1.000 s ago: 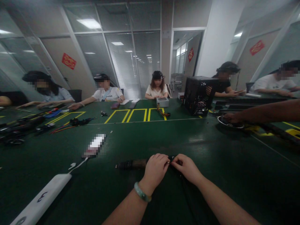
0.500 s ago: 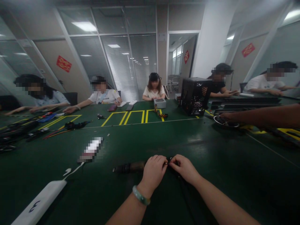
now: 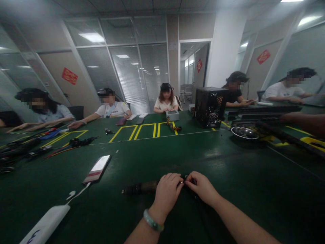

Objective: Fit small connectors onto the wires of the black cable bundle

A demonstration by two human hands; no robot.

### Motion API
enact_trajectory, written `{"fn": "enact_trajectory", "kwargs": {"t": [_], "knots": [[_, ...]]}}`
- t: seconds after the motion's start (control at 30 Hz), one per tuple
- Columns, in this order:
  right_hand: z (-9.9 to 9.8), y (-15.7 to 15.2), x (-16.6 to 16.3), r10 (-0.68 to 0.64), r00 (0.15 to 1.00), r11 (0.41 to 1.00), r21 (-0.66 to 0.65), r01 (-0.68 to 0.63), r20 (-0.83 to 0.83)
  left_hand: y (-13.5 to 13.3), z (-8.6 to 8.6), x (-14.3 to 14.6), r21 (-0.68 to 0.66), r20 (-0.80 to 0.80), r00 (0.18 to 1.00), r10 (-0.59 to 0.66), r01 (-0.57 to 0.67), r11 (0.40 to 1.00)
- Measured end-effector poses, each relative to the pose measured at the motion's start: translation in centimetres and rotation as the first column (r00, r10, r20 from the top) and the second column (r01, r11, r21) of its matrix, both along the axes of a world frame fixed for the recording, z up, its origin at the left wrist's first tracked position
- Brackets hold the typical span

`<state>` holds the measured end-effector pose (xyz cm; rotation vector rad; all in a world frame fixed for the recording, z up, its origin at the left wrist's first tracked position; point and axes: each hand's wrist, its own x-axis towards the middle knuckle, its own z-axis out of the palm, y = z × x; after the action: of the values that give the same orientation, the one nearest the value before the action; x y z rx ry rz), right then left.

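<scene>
Left hand [image 3: 165,195] and right hand [image 3: 201,186], fingers [image 3: 174,179] closed, pinch the black end of a dark cylindrical tube [image 3: 141,187]. Tube's long axis runs leftward, nearer left hand.

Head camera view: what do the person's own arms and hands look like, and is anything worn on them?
Both forearms are bare, with no sleeves, and neither the left hand nor the right hand wears a glove. The left wrist carries a smooth, pale green, jade-like bangle. No band shows on the right wrist.
</scene>
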<state>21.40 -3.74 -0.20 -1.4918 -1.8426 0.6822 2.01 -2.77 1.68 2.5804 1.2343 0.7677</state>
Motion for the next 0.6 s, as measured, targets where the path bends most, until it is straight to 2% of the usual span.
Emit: {"fn": "enact_trajectory", "kwargs": {"t": [0.27, 0.6], "knots": [[-0.17, 0.09, -0.08, 0.014, 1.000, 1.000, 0.007, -0.014, -0.013, 0.04, 0.30, 0.25, -0.011, -0.031, 0.999, 0.027, -0.028, 1.000], [0.65, -0.15, -0.03, 0.009, 1.000, 1.000, -0.022, -0.009, -0.007, -0.12, 0.36, 0.03, -0.016, -0.030, 1.000, 0.007, -0.008, 1.000]]}}
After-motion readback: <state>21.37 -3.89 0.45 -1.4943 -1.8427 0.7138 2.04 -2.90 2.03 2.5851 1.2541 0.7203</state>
